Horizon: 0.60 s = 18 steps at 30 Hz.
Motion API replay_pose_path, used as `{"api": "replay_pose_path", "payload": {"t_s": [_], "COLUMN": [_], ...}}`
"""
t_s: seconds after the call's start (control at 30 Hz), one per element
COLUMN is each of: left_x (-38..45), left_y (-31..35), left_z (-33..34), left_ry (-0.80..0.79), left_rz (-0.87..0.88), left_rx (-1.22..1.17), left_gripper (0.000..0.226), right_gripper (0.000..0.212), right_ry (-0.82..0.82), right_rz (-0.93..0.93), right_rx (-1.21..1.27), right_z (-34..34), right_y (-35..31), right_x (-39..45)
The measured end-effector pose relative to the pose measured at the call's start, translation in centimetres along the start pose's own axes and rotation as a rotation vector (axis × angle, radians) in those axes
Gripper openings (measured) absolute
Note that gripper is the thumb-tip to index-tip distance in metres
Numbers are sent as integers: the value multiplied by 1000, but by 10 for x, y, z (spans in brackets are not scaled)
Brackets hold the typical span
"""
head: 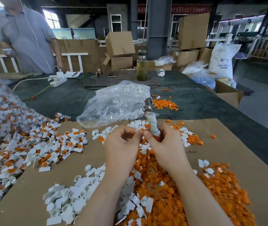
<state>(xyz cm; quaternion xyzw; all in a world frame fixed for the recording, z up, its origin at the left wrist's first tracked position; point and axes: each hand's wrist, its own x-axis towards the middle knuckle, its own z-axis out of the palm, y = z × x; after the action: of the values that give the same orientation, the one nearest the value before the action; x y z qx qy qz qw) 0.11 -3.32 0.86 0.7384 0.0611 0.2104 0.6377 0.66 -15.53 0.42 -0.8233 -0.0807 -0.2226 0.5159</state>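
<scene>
The left hand (122, 144) and right hand (166, 145) are bare, both forearms (193, 193) uncovered.

Plastic parts (59, 198) lie on the cardboard sheet (89, 159) — plastic bag (113, 103) behind it, bottle (141, 66) farther back (power strip (58, 80) leftward).

Cloth-wrapped metal tool (151, 119), matt cardboard sheet (24, 201)

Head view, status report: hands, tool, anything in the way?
Left hand pinches small white part. Right hand grips wrapped-handle tool, metal head up. Loose orange parts heaped beneath; nothing blocking.
</scene>
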Motion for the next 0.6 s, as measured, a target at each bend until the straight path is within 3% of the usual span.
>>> {"api": "replay_pose_path", "payload": {"t_s": [0.43, 0.6], "left_x": [0, 2], "left_y": [-3, -1], "left_z": [1, -4], "left_ry": [-15, -14], "left_rz": [96, 11], "left_rx": [99, -34], "left_gripper": [16, 10], "right_gripper": [15, 5], "right_ry": [-13, -245], "right_rz": [86, 102], "right_rx": [71, 50], "right_z": [0, -15], "right_y": [-1, 1], "right_x": [1, 1]}}
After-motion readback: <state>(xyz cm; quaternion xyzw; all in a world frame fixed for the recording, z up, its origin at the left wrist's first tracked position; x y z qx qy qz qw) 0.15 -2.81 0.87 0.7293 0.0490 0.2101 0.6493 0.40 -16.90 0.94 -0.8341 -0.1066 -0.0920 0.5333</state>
